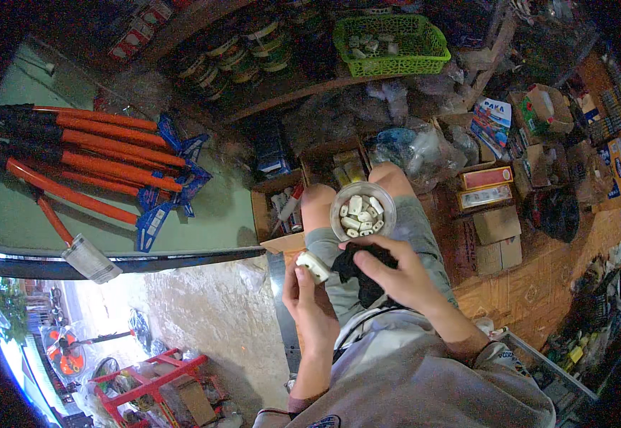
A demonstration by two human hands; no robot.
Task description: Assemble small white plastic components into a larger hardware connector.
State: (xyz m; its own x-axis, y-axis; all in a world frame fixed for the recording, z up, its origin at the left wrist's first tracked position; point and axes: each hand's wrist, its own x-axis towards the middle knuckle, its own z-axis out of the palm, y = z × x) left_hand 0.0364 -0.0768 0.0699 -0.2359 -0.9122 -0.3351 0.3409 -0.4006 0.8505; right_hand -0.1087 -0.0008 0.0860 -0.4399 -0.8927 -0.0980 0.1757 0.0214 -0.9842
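Note:
My left hand is closed around a small white block with dark holes, perhaps an electrical fitting; its exact kind is unclear. Close beside it, my right hand grips a bunched black cloth between thumb and fingers. The cloth hangs over my lap, near the white block. Resting between my knees is a round clear tub, which holds several similar white blocks, some with holes showing.
Orange-handled tools with blue tags lie on a pale green surface at left. A lime-green basket with white pieces sits on the shelf ahead. Cardboard boxes crowd the right. A red metal frame stands at lower left.

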